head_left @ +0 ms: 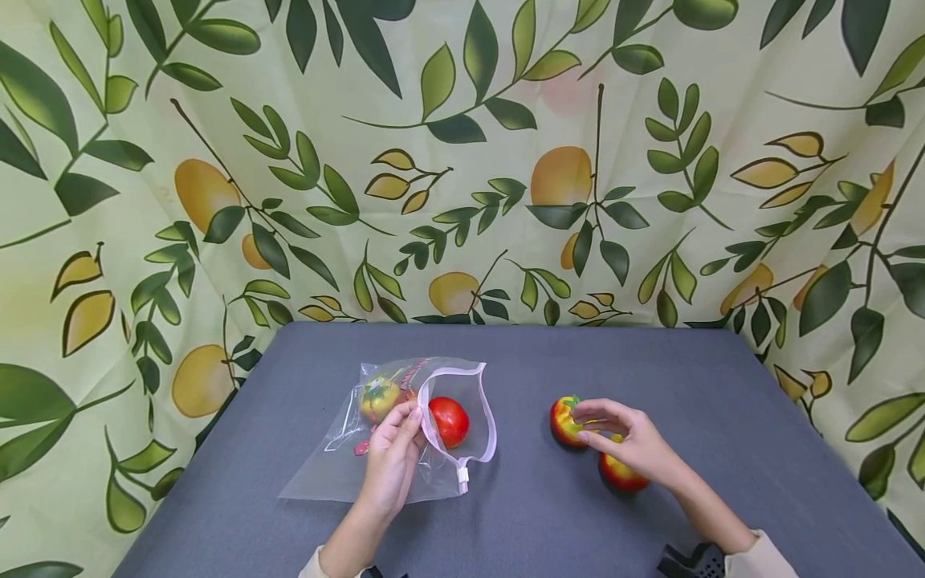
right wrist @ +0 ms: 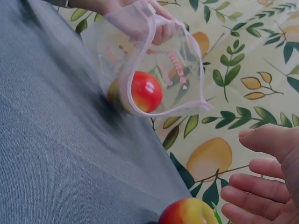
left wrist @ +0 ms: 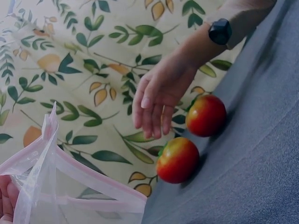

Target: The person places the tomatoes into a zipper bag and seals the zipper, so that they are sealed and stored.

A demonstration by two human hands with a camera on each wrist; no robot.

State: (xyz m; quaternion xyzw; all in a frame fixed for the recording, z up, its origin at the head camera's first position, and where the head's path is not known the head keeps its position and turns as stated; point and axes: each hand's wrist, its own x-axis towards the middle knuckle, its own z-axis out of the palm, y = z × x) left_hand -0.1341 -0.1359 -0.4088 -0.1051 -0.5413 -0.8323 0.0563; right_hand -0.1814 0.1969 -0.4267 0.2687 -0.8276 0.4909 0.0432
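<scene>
1. While my left hand [head_left: 393, 457] pinches the pale pink edge of a clear plastic zip bag [head_left: 325, 482] with thumb and forefinger, its forearm slants up from 7 o'clock and the fingertips point toward 1 o'clock; I cannot tell how my remaining left fingers lie.
2. The bag rests on a blue-grey, fabric-textured tabletop [head_left: 520, 530], its mouth gaping toward 3 o'clock, a small white slider [head_left: 463, 475] at the mouth's 6 o'clock.
3. Inside, a glossy round red fruit [head_left: 453, 423] sits just within the mouth, at 2 o'clock from my left hand; a round yellow-green fruit [head_left: 376, 401] lies deeper, near 12 o'clock.
4. My right hand [head_left: 627, 437] reaches in from 4 o'clock, fingers aimed at 10 o'clock, loosely bent, thumb spread away from them, nothing in my grasp.
5. Of two round red-and-yellow fruits with green tops, the farther fruit [head_left: 560, 425] lies at 9 o'clock from that hand, the nearer fruit [head_left: 621, 478] at 6 o'clock, partly hidden beneath it.
6. The left wrist view shows a gap between my right fingers and both.
</scene>
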